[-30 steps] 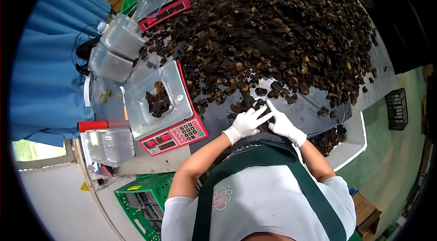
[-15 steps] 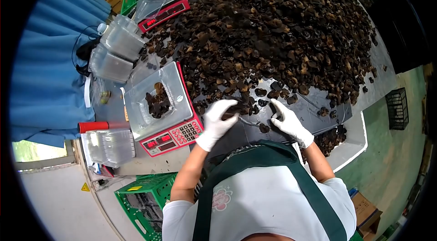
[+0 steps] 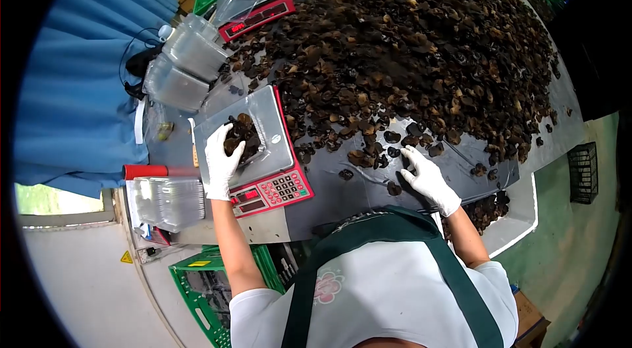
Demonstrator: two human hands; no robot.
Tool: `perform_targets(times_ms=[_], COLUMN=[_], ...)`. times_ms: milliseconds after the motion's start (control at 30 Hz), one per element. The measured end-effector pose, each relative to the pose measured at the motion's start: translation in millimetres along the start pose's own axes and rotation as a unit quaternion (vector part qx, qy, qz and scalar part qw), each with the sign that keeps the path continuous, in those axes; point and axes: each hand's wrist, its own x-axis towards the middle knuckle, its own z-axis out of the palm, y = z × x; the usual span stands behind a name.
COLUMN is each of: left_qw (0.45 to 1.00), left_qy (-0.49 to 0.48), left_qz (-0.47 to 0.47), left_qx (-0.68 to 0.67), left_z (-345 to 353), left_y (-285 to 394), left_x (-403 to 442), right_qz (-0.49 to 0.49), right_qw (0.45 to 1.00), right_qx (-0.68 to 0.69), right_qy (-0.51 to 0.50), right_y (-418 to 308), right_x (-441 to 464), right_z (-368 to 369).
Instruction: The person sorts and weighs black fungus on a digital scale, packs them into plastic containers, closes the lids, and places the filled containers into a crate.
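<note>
Left hand (image 3: 224,160): half-curled at fungus (image 3: 246,125), grip unclear!
Right hand (image 3: 431,185): half-open, empty, near bench (image 3: 263,235) edge.
Fungus: likely light, soft; pinch rims.

We can make out no word or number for certain: beyond the near scale (image 3: 301,177), the far scale (image 3: 257,21) has red digits too blurred to read, and the near scale's own keypad (image 3: 286,187) bears characters too small for us. Below and left of the near scale, we see a yellow triangular warning sign (image 3: 126,256) on the white wall (image 3: 79,269), its symbol unclear.
</note>
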Motion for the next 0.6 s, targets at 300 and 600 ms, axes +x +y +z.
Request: perform_targets(times_ms=[300, 600], left_qw=[0.985, 0.961], left_qy=[0.116, -0.253], left_qz=[0.056, 0.114], left_qx=[-0.112, -0.011], left_z=[20, 161], left_y=[137, 214], left_x=[-9, -88], right_qz=[-0.028, -0.060], right_qw=[0.999, 0.989], right_qx=[-0.025, -0.095], right_qy=[0.038, 0.093], right_y=[12, 23], right_x=[3, 10], right_z=[21, 43])
